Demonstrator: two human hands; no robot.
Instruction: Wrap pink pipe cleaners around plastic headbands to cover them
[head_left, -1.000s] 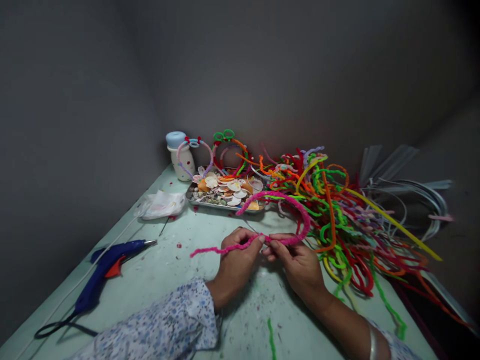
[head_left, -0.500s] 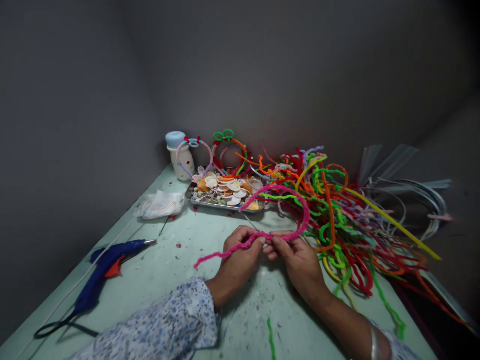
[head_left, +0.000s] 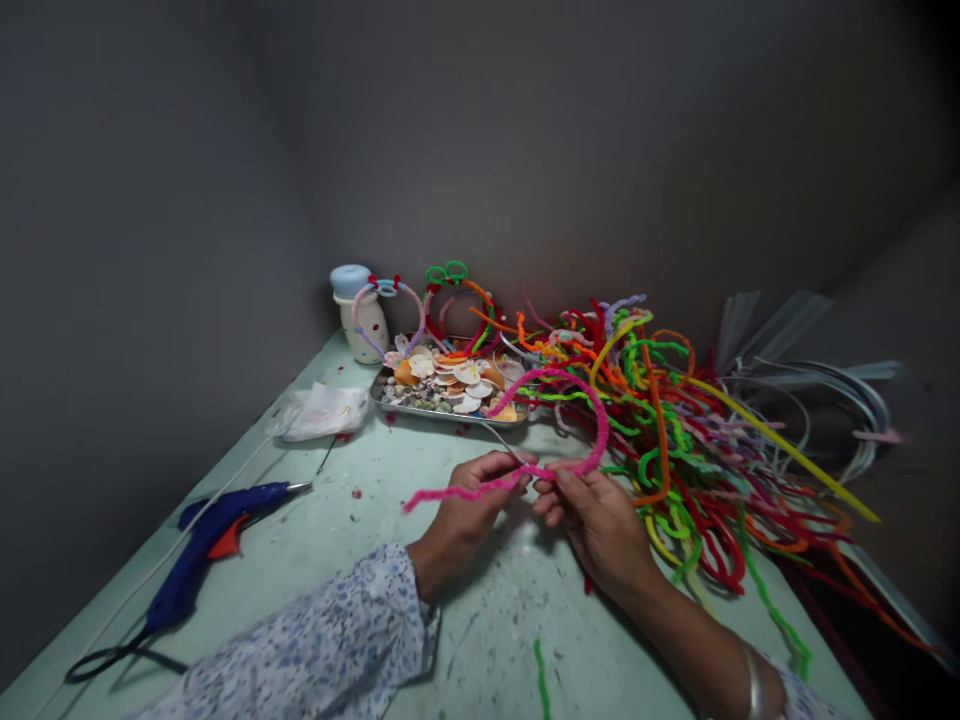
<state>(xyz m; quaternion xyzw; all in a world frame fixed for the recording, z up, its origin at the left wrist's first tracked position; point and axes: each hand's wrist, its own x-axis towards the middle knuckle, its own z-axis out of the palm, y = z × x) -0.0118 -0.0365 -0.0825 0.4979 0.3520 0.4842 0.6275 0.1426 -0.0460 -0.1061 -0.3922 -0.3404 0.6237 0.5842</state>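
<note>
A fuzzy pink pipe cleaner (head_left: 602, 420) runs between my two hands, above the table. Its far part curves up into a wide open loop, while a loose tail sticks out to the left over my left hand (head_left: 465, 510). That hand is closed, thumb and fingers pinching the pink strand. My right hand (head_left: 607, 525) pinches the strand close by, at the base of the loop. A thin pale strip (head_left: 504, 442) slants from near the tray to my left fingertips; its lower end is hidden there.
Left lies a blue glue gun (head_left: 187, 550) with its cord. Behind are a plastic packet (head_left: 322, 410), a blue-lidded jar (head_left: 364, 325), a metal tray (head_left: 420, 411) of shells and decorated headbands (head_left: 425, 310). A pile of coloured pipe cleaners (head_left: 675, 410) and clear strips (head_left: 862, 390) fills the right.
The pink loop has shifted slightly left and the loose tail has risen and moved right. My left fingers have changed their hold; both hands stay close together.
</note>
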